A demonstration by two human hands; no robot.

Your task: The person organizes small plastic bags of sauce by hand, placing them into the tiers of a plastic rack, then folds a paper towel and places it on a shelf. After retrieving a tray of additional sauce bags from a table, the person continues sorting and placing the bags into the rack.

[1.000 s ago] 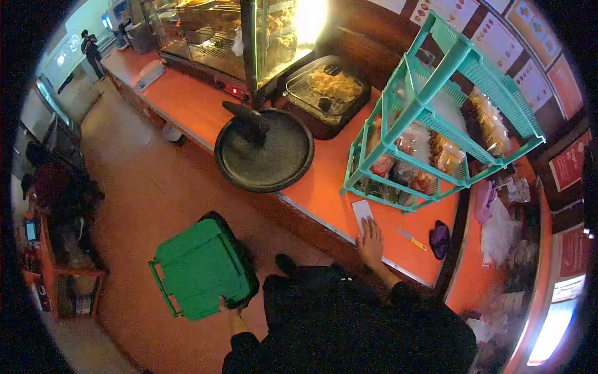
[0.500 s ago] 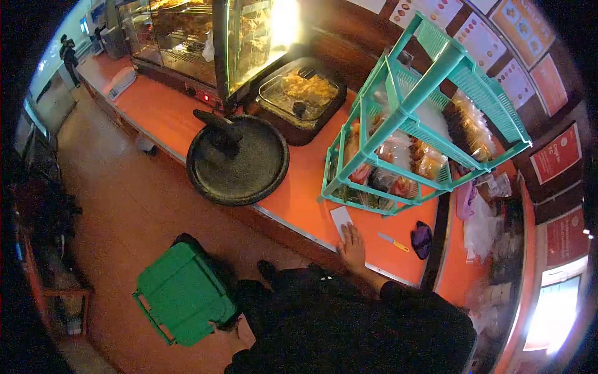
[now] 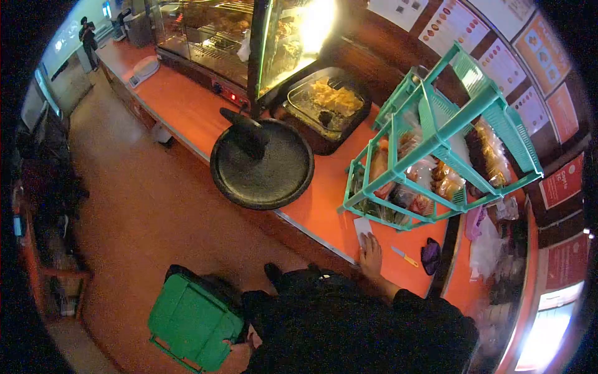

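Observation:
My right hand (image 3: pixel 370 254) lies on the orange counter with its fingers stretched out over the near end of a flat white rectangular piece (image 3: pixel 362 228). A small knife with a yellow handle (image 3: pixel 409 259) rests to the right of it, beside a dark purple bundle (image 3: pixel 430 256). Low down, my left hand (image 3: pixel 253 338) is at the edge of a green lidded bin (image 3: pixel 194 318) on the floor. Its fingers are mostly hidden, so I cannot see whether they grip the bin.
A large dark stone mortar (image 3: pixel 265 171) with a pestle stands on the counter (image 3: pixel 180 96). Behind are a tray of fried food (image 3: pixel 336 96) and a lit glass warmer (image 3: pixel 205 37). A green tiered rack (image 3: pixel 430 143) holds bagged food. A person (image 3: pixel 88 40) stands far off.
The view has shifted, so the counter things appear further right and slightly lower. My right hand stays on the white piece, and my left hand is still beside the bin.

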